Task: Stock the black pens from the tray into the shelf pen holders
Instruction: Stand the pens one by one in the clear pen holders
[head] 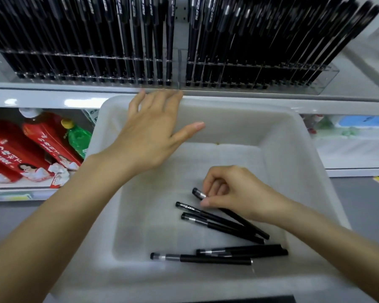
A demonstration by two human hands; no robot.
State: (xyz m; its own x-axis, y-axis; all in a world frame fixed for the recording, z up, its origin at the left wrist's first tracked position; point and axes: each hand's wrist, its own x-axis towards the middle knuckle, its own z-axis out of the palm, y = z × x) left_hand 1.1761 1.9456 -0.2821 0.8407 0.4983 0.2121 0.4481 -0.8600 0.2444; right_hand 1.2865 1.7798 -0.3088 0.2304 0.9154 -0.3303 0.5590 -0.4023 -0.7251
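**One pinching, one free**

The right hand (pixel 234 191) pinches one black pen (pixel 249 225) near its cap inside the white tray (pixel 293 149) (other pens (pixel 206 258) lie loose beside it). The left hand (pixel 153 132) hovers spread and empty over the far rim, below the filled pen holders (pixel 260 79)

The word "JUICE" is printed in white, next to Chinese characters, on each of 2 red cartons (pixel 9 158), while the white lettering on a black pen (pixel 190 208) is too blurred to be read.
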